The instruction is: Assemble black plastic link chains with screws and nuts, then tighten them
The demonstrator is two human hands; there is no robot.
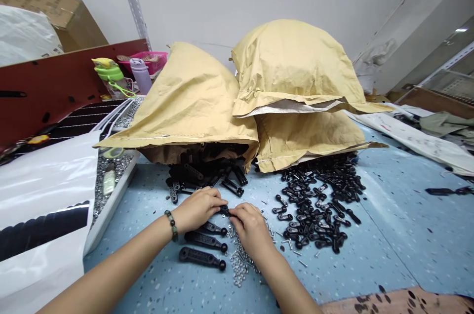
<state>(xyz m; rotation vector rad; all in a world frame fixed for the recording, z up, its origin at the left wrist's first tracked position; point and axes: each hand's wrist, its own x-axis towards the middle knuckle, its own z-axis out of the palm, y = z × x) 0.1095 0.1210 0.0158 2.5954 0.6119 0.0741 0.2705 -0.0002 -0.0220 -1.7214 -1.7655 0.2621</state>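
Note:
My left hand (198,208) and my right hand (250,225) meet over the blue speckled table (370,255), fingers pinched together on a small black plastic part (224,211) between them. A green bead bracelet (171,225) circles my left wrist. Just under the hands lie three long black lever-shaped parts (203,249) side by side. A little heap of small silver screws and nuts (240,263) sits beside my right wrist.
Tan paper sacks (296,87) stand behind, one spilling long black parts (205,173). A pile of short black links (318,205) lies to the right. At left are a tray of metal hardware (111,180), white plastic sheeting (40,190), bottles (111,74) and a cardboard box (55,8).

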